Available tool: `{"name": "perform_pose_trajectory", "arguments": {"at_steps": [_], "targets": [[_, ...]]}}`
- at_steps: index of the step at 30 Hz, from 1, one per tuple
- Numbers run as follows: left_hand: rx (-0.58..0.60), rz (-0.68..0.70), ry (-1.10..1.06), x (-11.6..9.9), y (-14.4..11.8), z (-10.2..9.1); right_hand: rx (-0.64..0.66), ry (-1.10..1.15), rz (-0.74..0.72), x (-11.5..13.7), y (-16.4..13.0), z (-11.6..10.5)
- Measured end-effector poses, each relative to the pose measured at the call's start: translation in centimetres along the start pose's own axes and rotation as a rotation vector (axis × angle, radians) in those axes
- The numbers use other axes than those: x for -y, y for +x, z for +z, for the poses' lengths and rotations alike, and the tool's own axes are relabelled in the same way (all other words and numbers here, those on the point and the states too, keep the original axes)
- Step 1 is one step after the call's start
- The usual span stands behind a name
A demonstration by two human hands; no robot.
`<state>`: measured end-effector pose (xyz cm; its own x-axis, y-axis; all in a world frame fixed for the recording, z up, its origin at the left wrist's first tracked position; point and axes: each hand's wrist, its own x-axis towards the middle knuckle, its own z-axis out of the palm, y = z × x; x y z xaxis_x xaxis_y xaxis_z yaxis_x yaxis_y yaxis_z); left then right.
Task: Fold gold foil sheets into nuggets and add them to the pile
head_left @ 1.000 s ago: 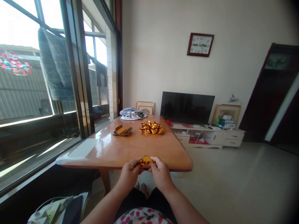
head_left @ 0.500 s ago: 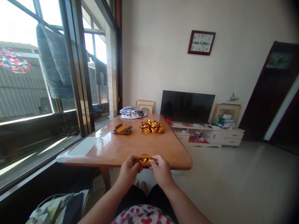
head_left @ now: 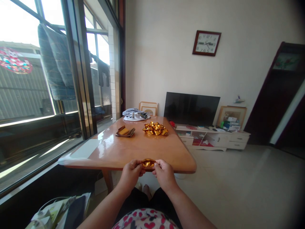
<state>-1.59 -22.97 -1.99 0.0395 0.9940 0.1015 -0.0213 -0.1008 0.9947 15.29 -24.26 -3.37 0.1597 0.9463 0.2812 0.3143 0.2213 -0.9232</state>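
My left hand (head_left: 130, 175) and my right hand (head_left: 164, 173) together pinch a small folded piece of gold foil paper (head_left: 148, 163), one at each end, just at the near edge of the wooden table (head_left: 133, 149). Farther up the table lies a pile of folded gold foil pieces (head_left: 155, 128). To its left sits a flat stack of gold and brown paper sheets (head_left: 125, 131).
A bundle of grey and white cloth (head_left: 134, 115) lies at the table's far end. A big window (head_left: 47, 79) runs along the left. A television (head_left: 191, 109) on a low white cabinet (head_left: 214, 138) stands by the far wall under a clock (head_left: 206, 43). Bags and papers (head_left: 59, 211) lie at lower left.
The gold foil piece between my fingers has been drawn from a taller shape into a flatter, narrower one. Both hands have stayed at the table's near edge.
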Motion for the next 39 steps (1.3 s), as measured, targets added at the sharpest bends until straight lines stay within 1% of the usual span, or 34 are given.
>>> {"name": "perform_pose_trajectory", "arguments": {"at_steps": [6, 10, 13, 16, 22, 28, 32, 36, 39], "targets": [[0.001, 0.036, 0.023, -0.4, -0.3, -0.5, 0.001, -0.023, -0.003, -0.3, 0.1, -0.2], [0.009, 0.032, 0.027, -0.5, -0.3, -0.5, -0.071, -0.129, -0.010, 0.1, 0.0, -0.6], [0.003, 0.027, 0.035, -0.2, -0.2, -0.3, -0.107, -0.223, -0.052, 0.6, -0.3, -0.8], [-0.005, 0.031, 0.050, 0.0, 0.0, -0.1, -0.093, -0.291, -0.101, 1.1, -0.3, -0.9], [-0.006, 0.017, 0.041, -0.4, -0.2, -0.3, -0.100, -0.303, -0.073, 1.1, -0.2, -1.3], [0.006, 0.017, 0.034, -0.7, -0.3, 0.0, -0.100, -0.365, -0.123, 1.4, -0.4, -1.3], [0.017, -0.002, 0.019, -1.0, -0.3, -0.1, -0.105, -0.316, -0.058, 1.2, 0.0, -1.5], [0.049, -0.041, -0.056, -1.4, -0.5, -0.2, -0.088, -0.213, 0.027, 0.6, 0.6, -1.7], [0.055, -0.017, -0.095, -1.7, -0.8, -0.1, -0.080, -0.165, 0.051, 0.4, 0.8, -1.7]]}}
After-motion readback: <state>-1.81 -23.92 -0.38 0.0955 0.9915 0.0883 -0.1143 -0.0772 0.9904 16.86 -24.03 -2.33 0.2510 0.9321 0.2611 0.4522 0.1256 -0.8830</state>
